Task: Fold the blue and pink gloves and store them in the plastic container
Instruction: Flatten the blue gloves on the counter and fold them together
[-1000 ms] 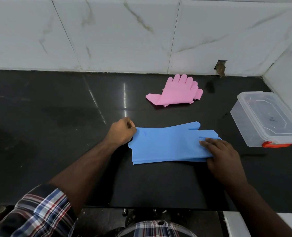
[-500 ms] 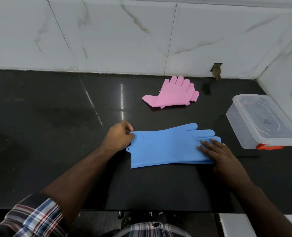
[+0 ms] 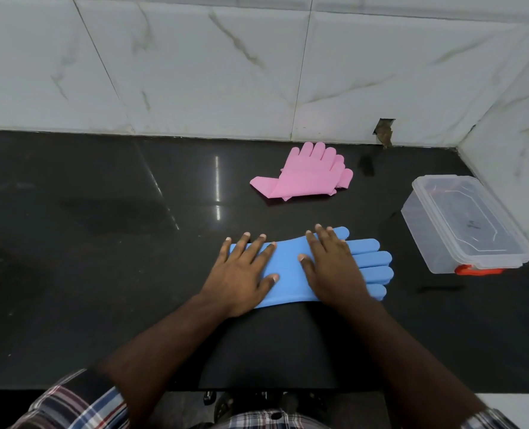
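Blue gloves lie flat under both hands, left hand and right hand; no readable writing.

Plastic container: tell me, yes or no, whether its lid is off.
No: the plastic container sits on the counter with its clear lid closed on top, the orange latch at its near end.
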A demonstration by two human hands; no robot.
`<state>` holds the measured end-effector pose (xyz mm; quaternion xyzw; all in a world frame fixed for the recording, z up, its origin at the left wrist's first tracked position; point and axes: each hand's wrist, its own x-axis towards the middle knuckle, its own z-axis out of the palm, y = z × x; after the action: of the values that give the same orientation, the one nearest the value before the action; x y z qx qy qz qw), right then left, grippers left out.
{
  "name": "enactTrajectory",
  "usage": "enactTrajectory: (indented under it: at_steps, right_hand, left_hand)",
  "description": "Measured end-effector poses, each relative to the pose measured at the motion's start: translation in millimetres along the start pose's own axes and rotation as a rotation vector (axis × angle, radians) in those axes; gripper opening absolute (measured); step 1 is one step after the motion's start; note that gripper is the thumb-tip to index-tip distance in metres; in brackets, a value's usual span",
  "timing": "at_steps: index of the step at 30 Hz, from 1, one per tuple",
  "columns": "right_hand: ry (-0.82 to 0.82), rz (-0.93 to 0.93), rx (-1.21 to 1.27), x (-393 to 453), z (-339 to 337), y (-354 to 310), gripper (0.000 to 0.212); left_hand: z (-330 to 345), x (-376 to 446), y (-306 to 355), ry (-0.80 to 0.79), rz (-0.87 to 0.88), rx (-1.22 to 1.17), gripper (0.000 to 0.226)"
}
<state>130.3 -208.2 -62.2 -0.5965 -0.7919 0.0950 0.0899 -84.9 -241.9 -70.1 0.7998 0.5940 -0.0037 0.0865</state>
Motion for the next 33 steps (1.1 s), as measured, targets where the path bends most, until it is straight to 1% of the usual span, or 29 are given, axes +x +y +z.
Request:
enactTrajectory:
  at_steps: [3,8,10,12,13,15,18,19,22,25,27,29,31,33]
  right_hand:
    - [-0.002,0.024,-0.061,-7.0,13.7,3.0,0.062]
    - [-0.075,0.079,-0.055,-2.0,3.6,-5.4,0.060]
    - [0.000,0.093,0.086,1.5,-5.2,-18.1,0.059]
    - [0.108,0.088,0.363,5.0,-11.4,-36.7,0.058]
    - [0.127,0.096,0.507,7.2,-13.2,-46.7,0.057]
    - [0.117,0.121,0.718,11.2,-13.3,-61.5,0.056]
    - [0.096,0.151,0.847,11.1,-3.2,-66.5,0.057]
    - [0.087,0.159,0.863,9.6,0.7,-65.3,0.057]
    - [0.086,0.153,0.866,6.6,10.9,-59.7,0.055]
    - [0.110,0.189,0.991,9.3,14.4,-56.1,0.055]
    - [0.126,0.235,1.153,11.1,14.0,-52.3,0.053]
    - [0.140,0.280,1.318,12.9,12.4,-48.3,0.047]
    - [0.149,0.318,1.457,14.5,10.7,-45.6,0.044]
    - [0.135,0.338,1.566,16.0,11.3,-42.8,0.042]
  left_hand:
    - [4.3,-1.5,-5.4,-0.021,-0.022,0.008,0.068]
    - [2.5,-1.1,-5.7,-0.034,-0.029,-0.019,0.067]
    - [1.3,-0.3,-6.0,-0.029,-0.020,-0.041,0.067]
    - [0.1,0.6,-6.7,-0.020,-0.015,-0.064,0.066]
    - [-1.5,1.6,-8.1,-0.012,-0.016,-0.076,0.065]
    - [-6.2,4.3,-13.3,0.017,-0.034,-0.095,0.064]
    - [-19.9,8.3,-23.9,0.088,-0.138,-0.119,0.064]
    - [-25.5,9.9,-27.5,0.091,-0.189,-0.128,0.057]
    - [-38.9,18.4,-38.7,-0.010,-0.316,-0.189,0.035]
    - [-53.6,29.4,-46.2,-0.119,-0.358,-0.390,0.025]
    - [-63.4,33.0,-49.9,-0.204,-0.381,-0.466,0.024]
    - [-71.2,33.1,-53.3,-0.246,-0.401,-0.538,0.027]
    - [-75.4,31.5,-54.8,-0.262,-0.436,-0.671,0.033]
    - [-77.4,28.5,-54.2,-0.297,-0.478,-0.839,0.031]
